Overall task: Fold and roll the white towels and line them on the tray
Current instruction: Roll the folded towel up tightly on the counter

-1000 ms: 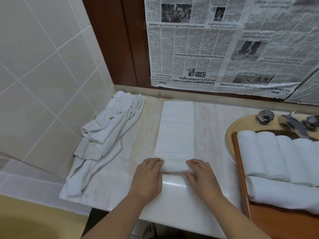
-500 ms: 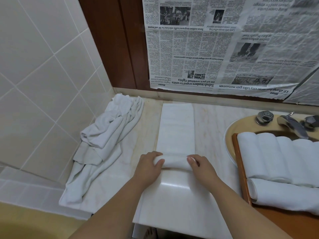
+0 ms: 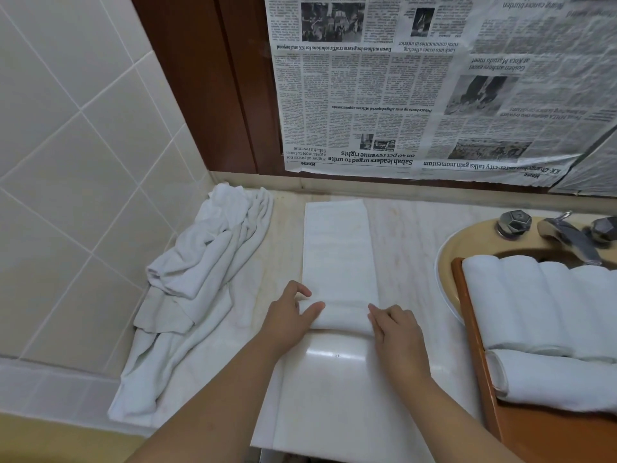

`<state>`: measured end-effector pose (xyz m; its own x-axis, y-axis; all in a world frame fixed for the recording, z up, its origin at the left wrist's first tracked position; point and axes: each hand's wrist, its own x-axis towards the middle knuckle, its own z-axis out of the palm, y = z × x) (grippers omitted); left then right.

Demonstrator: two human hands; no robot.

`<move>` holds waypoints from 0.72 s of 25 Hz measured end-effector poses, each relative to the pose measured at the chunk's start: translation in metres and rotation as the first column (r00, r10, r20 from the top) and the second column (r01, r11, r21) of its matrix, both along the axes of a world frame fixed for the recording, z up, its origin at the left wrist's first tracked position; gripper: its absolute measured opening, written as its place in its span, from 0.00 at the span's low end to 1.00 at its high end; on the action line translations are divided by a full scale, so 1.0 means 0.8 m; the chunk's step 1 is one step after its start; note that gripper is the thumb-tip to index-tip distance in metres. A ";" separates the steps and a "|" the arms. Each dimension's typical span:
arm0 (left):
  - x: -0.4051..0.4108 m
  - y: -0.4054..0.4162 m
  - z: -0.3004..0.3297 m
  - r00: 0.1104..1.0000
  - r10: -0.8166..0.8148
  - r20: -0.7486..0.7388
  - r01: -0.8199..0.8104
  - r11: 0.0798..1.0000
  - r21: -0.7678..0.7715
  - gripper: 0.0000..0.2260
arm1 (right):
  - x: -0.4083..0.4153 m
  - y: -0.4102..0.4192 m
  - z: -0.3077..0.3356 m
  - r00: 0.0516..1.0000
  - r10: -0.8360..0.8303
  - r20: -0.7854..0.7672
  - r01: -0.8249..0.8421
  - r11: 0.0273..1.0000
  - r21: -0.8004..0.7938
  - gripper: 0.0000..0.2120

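Observation:
A white towel folded into a long strip lies on the marble counter, its near end rolled into a short roll. My left hand grips the roll's left end with thumb over the top. My right hand holds the roll's right end with curled fingers. A wooden tray at the right carries several rolled white towels, with one more roll lying crosswise in front of them.
A heap of loose white towels lies at the counter's left against the tiled wall. A beige sink with a metal tap sits under the tray. Newspaper covers the back wall.
Both hands have rolled the towel's near end away from me, so the roll has grown thicker and moved farther up the strip.

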<state>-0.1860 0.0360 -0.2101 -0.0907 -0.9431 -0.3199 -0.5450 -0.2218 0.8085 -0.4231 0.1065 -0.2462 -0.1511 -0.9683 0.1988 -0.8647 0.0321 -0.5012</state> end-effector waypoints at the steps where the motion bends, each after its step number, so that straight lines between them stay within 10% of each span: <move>1: 0.001 -0.002 -0.002 1.000 -0.016 0.010 0.016 1.000 -0.022 0.12 | 0.000 0.003 -0.004 0.997 0.029 -0.078 -0.030 1.000 -0.002 0.19; 6: -0.003 -0.001 -0.020 0.963 0.013 0.271 0.090 0.927 -0.364 0.08 | 0.010 0.005 0.005 0.987 0.008 -0.162 -0.010 1.000 -0.007 0.18; 10: 0.005 0.018 -0.047 0.864 -0.011 0.503 0.379 0.671 -0.637 0.14 | 0.005 0.012 0.003 0.992 0.038 -0.118 -0.029 0.997 0.077 0.21; 18: 0.022 0.029 -0.046 0.825 -0.183 0.534 0.446 0.791 -0.419 0.24 | 0.002 -0.004 0.009 0.995 -0.003 0.099 -0.028 0.950 0.310 0.21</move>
